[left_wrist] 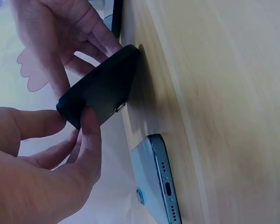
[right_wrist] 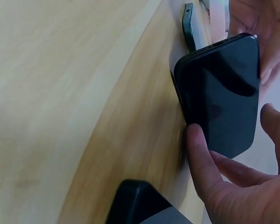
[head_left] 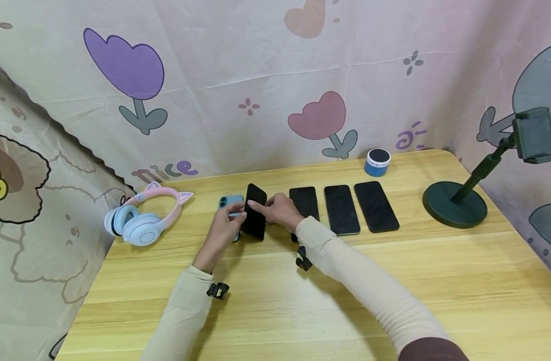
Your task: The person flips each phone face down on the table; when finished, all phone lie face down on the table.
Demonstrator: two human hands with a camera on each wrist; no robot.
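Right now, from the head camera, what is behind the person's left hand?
A light-blue phone lying on the wooden table. Its camera end shows above the left hand, which pinches the black phone; a strip shows below. The hand hides the light-blue phone's middle.

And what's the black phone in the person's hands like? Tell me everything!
The black phone has rounded corners and a dark, glossy, glass-looking front. Small holes line one short edge, and a ring, perhaps a camera's, shows on its back. It's tilted steeply over the wooden table, just right of the blue phone in the head view. The left hand pinches it near a corner; the right hand holds it by its edges.
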